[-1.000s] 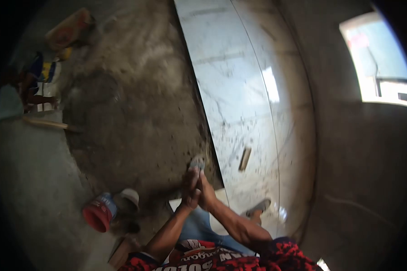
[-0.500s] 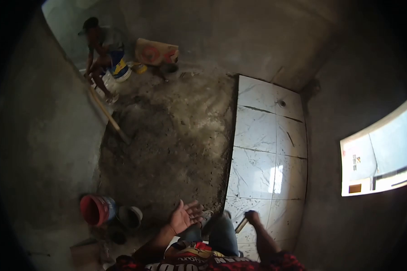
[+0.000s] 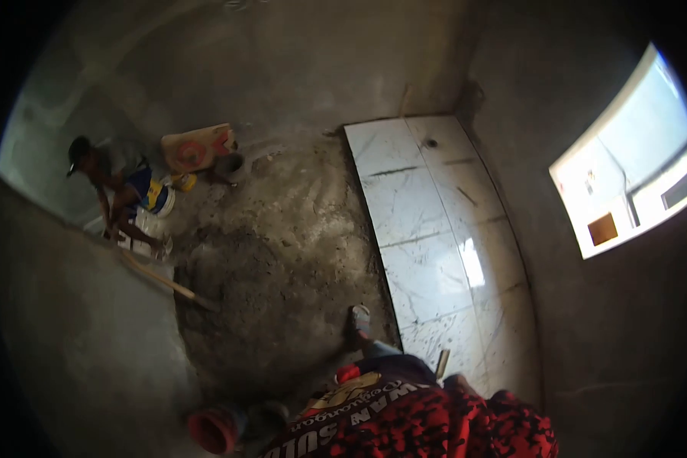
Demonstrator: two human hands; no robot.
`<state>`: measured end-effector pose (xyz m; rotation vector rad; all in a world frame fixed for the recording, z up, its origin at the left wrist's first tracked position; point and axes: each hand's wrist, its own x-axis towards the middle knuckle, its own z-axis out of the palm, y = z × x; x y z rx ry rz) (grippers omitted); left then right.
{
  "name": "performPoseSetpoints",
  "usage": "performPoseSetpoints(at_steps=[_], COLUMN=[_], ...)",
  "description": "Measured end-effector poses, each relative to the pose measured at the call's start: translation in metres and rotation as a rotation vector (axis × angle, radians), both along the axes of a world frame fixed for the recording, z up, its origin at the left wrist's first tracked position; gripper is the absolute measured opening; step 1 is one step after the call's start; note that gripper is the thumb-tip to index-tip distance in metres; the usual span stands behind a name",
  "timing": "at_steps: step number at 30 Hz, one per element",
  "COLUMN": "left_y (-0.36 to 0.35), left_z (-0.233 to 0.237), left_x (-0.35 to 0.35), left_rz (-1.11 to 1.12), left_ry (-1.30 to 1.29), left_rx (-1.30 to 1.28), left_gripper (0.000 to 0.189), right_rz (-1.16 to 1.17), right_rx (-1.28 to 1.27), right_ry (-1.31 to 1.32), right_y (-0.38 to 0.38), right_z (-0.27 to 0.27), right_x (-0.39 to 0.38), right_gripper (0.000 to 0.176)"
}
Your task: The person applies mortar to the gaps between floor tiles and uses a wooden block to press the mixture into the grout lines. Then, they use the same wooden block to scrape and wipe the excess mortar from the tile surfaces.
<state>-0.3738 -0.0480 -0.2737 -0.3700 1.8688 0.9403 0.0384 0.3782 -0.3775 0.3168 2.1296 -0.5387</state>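
Only a small part of my right hand point(image 3: 458, 382) shows past the red-and-black sleeve, low in the view. A short, light-coloured bar point(image 3: 443, 363) stands out from it over the white tiles; its lower end and my fingers are mostly hidden. My left hand is out of sight, below or behind my patterned shirt point(image 3: 404, 412). White marbled tiles point(image 3: 424, 267) form two columns along the right side, with dark joints and specks of dirt. My foot in a sandal point(image 3: 360, 317) stands on the rough mortar floor point(image 3: 282, 259), beside the tile edge.
A co-worker point(image 3: 118, 175) sits at the far left by a white-and-blue bucket point(image 3: 160, 198). A long-handled tool point(image 3: 160, 276) leans nearby. A printed sack point(image 3: 198, 149) lies at the back wall. Red point(image 3: 212, 430) and dark point(image 3: 269, 418) buckets stand at lower left. A window point(image 3: 626, 168) opens at right.
The view has turned and my body leans across the bottom. My open left hand has gone out of view; my right hand is now mostly hidden behind the shirt, the bar still with it.
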Motion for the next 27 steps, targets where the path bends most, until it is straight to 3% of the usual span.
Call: performPoseSetpoints(at_steps=[2,3,4,5,6,7,8,9,12,14,16,18,19,20,21,22,24,27], left_y=[0.011,0.009,0.005,0.002,0.000,0.045,0.106,0.121,0.135,0.134,0.124,0.102,0.098,0.091,0.082,0.073,0.060,0.042], left_z=[-0.022,-0.033,-0.043,-0.050,-0.049,0.010,0.093,0.096,0.092,0.059,0.016,-0.030,-0.030,-0.028,-0.026,-0.017,0.002,0.016], left_x=[-0.040,-0.058,-0.079,-0.105,-0.133,-0.141,-0.149,-0.166,-0.202,-0.223,-0.237,-0.258,-0.271,-0.280,-0.284,-0.289,-0.306,-0.331], left_rz=[-0.143,-0.210,-0.262,-0.279,-0.224,0.071,0.352,0.337,0.233,0.053,-0.180,-0.639,-0.650,-0.682,-0.705,-0.695,-0.676,-0.669], left_ry=[0.066,0.093,0.116,0.121,0.092,0.136,0.206,0.201,0.188,0.076,0.024,0.182,0.171,0.056,-0.057,-0.114,-0.158,-0.167], left_rx=[0.029,0.051,0.086,0.130,0.174,0.228,0.304,0.307,0.425,0.326,0.202,0.250,0.249,0.237,0.223,0.197,0.147,0.104], left_gripper=[0.058,0.058,0.058,0.058,0.057,0.055,0.053,0.053,0.053,0.054,0.050,0.045,0.045,0.046,0.046,0.046,0.046,0.046], right_rz=[-0.082,-0.977,-0.850,-1.048,-1.067,-1.168,-1.267,-1.363,-1.496,-1.613,-1.703,-1.683,-1.708,-1.874,-2.051,-2.025,-2.098,-2.022], right_rx=[-0.097,-0.318,-0.304,-0.157,-0.107,-0.065,-0.093,-0.089,-0.047,-0.087,-0.072,0.094,0.255,0.062,-0.171,-0.181,-0.297,-0.271], right_ry=[0.049,0.190,0.386,0.214,0.218,0.360,0.523,0.632,0.841,0.793,0.716,0.619,0.612,0.310,0.238,0.221,0.365,0.305], right_y=[0.021,0.029,0.046,0.065,0.087,0.109,0.124,0.135,0.146,0.130,0.087,0.013,-0.033,-0.071,-0.108,-0.146,-0.185,-0.200], right_z=[-0.036,-0.016,-0.004,0.056,0.093,0.077,0.116,0.154,0.217,0.227,0.214,0.206,0.185,0.215,0.201,0.188,0.256,0.253], right_x=[-0.045,-0.060,-0.091,-0.142,-0.181,-0.193,-0.219,-0.245,-0.271,-0.266,-0.250,-0.240,-0.236,-0.252,-0.251,-0.252,-0.305,-0.325], right_gripper=[0.018,0.020,0.009,0.018,0.024,0.030,0.031,0.034,0.039,0.032,0.033,0.030,0.039,0.038,0.043,0.034,0.029,0.030])
